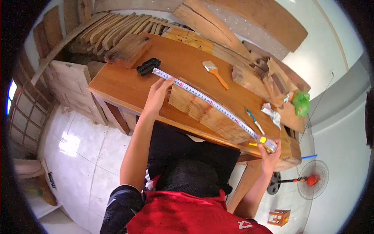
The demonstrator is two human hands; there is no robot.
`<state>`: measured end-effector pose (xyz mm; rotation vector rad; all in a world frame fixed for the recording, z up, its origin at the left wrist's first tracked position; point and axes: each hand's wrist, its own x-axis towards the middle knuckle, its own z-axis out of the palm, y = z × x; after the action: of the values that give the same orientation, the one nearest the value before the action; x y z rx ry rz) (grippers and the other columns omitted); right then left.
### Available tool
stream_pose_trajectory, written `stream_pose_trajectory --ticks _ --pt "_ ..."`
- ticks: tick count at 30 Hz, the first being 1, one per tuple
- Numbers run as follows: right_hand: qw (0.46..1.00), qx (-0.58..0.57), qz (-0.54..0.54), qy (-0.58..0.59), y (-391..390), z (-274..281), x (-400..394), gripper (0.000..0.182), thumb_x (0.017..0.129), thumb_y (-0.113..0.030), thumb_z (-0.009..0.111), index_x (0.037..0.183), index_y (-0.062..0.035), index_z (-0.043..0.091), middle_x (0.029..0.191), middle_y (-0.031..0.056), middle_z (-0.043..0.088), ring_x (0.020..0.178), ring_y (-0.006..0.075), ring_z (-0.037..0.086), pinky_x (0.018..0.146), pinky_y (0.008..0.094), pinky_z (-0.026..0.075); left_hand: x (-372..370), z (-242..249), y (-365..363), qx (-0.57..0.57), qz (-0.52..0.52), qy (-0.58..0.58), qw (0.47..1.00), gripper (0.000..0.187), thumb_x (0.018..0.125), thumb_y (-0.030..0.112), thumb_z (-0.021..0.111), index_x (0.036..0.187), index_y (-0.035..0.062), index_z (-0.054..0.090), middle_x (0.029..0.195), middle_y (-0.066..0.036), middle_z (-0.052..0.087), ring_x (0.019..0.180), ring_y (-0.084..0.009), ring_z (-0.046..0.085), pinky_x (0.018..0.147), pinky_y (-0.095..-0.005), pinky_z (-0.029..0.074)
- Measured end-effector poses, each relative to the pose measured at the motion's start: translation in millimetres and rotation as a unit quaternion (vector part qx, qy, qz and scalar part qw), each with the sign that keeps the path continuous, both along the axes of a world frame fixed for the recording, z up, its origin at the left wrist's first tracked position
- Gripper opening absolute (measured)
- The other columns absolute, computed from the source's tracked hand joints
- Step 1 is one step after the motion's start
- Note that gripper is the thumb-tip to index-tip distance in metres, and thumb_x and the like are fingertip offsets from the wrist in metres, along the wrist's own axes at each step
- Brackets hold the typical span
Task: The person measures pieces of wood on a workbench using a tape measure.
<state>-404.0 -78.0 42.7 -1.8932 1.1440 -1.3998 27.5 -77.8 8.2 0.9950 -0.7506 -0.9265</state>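
My right hand [269, 156] is closed round the case of a tape measure [269, 144], which has a yellow button on top. From it the white blade [211, 102] runs out up and to the left, over a pale wooden board [202, 113] near the table's front edge. My left hand [159, 93] pinches the blade a little short of its free end, by the board's left end. That free end reaches a black object [148, 66] on the table. Behind the blade lies a paintbrush [215, 74] with an orange handle.
The wooden table [187, 58] carries a thick wood block [128, 50] at back left. On its right are a toothbrush [255, 121], a crumpled packet [271, 115], a green plastic bag [301, 104] and wood offcuts [249, 80]. A fan [313, 179] stands right.
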Motion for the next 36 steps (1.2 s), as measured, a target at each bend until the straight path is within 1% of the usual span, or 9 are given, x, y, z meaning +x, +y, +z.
stream_pose_trajectory --ticks 7,11,16,22,24,27,30,34,36 --pt "0.998 -0.011 -0.058 -0.035 14.1 9.1 -2.1 0.042 0.076 0.000 0.081 0.108 -0.0024 0.054 0.108 0.0109 0.065 0.098 0.0178 0.062 0.089 0.0321 0.051 8.6 -19.5 -6.7 -0.110 -0.056 -0.166 0.978 0.053 0.095 0.036 0.067 0.131 0.0002 0.052 0.127 -0.013 0.058 0.115 -0.0202 0.056 0.099 -0.0339 0.044" --pt "0.983 0.015 -0.045 -0.177 12.2 3.1 -18.7 0.040 0.082 -0.005 0.077 0.113 -0.0031 0.052 0.097 0.0078 0.063 0.076 0.0135 0.059 0.067 0.0272 0.050 11.0 -16.6 3.5 -0.102 -0.111 -0.191 0.970 0.071 0.085 0.018 0.079 0.142 0.0092 0.037 0.135 -0.014 0.050 0.121 -0.0235 0.052 0.099 -0.0375 0.045" --pt "0.969 -0.002 -0.066 -0.239 17.5 5.6 -23.4 0.032 0.090 -0.003 0.069 0.116 -0.0068 0.050 0.094 0.0039 0.058 0.070 0.0116 0.052 0.056 0.0261 0.040 0.2 46.2 19.4 -0.131 -0.057 -0.116 0.983 0.082 0.076 0.005 0.085 0.140 0.0118 0.035 0.107 -0.010 0.064 0.104 -0.0192 0.060 0.092 -0.0329 0.048" --pt "0.971 -0.011 -0.088 -0.223 20.1 9.3 -34.8 0.035 0.088 -0.004 0.070 0.116 -0.0077 0.050 0.095 0.0055 0.059 0.070 0.0134 0.055 0.055 0.0270 0.042 -15.4 182.1 26.8 -0.243 -0.025 -0.389 0.888 0.066 0.068 0.012 0.090 0.122 0.0060 0.052 0.102 -0.008 0.066 0.101 -0.0185 0.062 0.092 -0.0317 0.047" --pt "0.957 -0.026 -0.093 -0.273 21.4 18.0 -30.2 0.039 0.085 0.000 0.071 0.118 -0.0030 0.049 0.092 0.0080 0.060 0.068 0.0140 0.056 0.054 0.0278 0.045 -31.6 204.4 18.4 -0.258 -0.017 -0.476 0.840 0.050 0.066 0.021 0.090 0.105 0.0048 0.062 0.104 -0.006 0.067 0.102 -0.0232 0.064 0.093 -0.0343 0.047" --pt "0.937 -0.050 -0.110 -0.328 20.8 34.3 -33.8 0.052 0.083 0.002 0.072 0.128 0.0006 0.044 0.090 0.0096 0.061 0.065 0.0152 0.058 0.055 0.0282 0.047 -53.8 216.0 7.7 -0.228 -0.022 -0.583 0.779 0.051 0.066 0.023 0.090 0.106 0.0085 0.063 0.106 -0.009 0.068 0.104 -0.0271 0.065 0.090 -0.0363 0.049" --pt "0.948 -0.070 -0.082 -0.299 16.7 64.9 -35.6 0.063 0.081 -0.001 0.076 0.133 0.0019 0.040 0.090 0.0098 0.063 0.069 0.0163 0.061 0.058 0.0281 0.051 -63.3 221.0 3.3 -0.266 -0.043 -0.585 0.765 0.047 0.069 0.023 0.089 0.104 0.0084 0.063 0.107 -0.010 0.068 0.104 -0.0281 0.065 0.090 -0.0370 0.050" --pt "0.977 -0.107 -0.052 -0.178 12.4 101.8 -32.1 0.050 0.078 -0.012 0.081 0.116 -0.0019 0.050 0.091 0.0081 0.064 0.078 0.0170 0.065 0.062 0.0298 0.052 -60.5 199.7 -9.8 -0.340 -0.013 -0.506 0.793 0.048 0.072 0.016 0.087 0.110 0.0060 0.059 0.112 -0.009 0.065 0.106 -0.0226 0.062 0.092 -0.0351 0.049" --pt "0.983 -0.101 -0.001 -0.155 5.5 118.6 -22.5 0.051 0.076 -0.004 0.083 0.116 -0.0010 0.052 0.093 0.0088 0.065 0.080 0.0155 0.067 0.071 0.0281 0.056 -62.9 176.9 -14.6 -0.316 -0.054 -0.340 0.884 0.048 0.077 0.013 0.084 0.115 0.0053 0.055 0.112 -0.008 0.063 0.106 -0.0199 0.060 0.090 -0.0337 0.048"
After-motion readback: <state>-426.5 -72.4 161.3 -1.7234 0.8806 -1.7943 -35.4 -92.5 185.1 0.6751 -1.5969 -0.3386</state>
